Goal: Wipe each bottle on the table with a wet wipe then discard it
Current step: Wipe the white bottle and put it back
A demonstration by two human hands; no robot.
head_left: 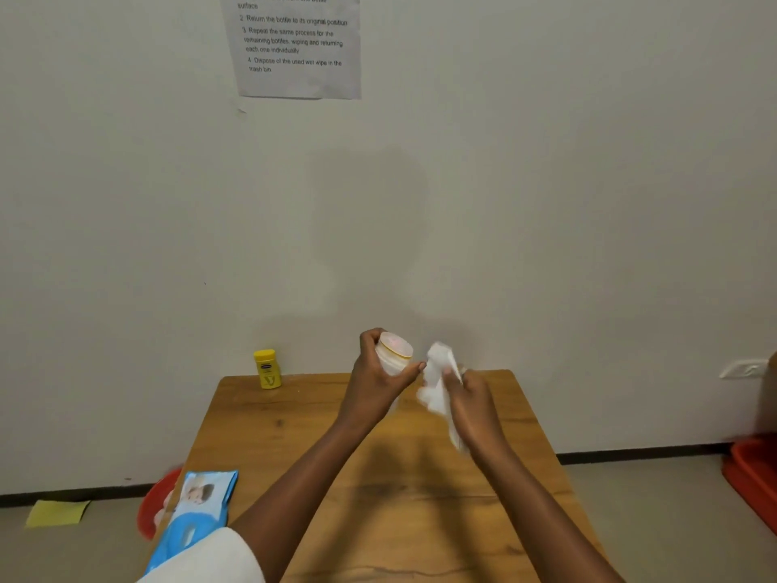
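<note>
Left hand (378,387) grips a white bottle (393,357) aloft; right hand (471,399) clutches the wipe (437,378). Wet plastic could slip and drop onto the table (294,435).

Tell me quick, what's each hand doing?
Left hand: closed around the white bottle, held up above the table.
Right hand: closed on the crumpled wet wipe, beside the bottle.

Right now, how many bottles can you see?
2. A white bottle is held up in the left hand, beside the wipe in the right hand. A yellow bottle stands at the table's far left corner. More could be out of frame.
</note>
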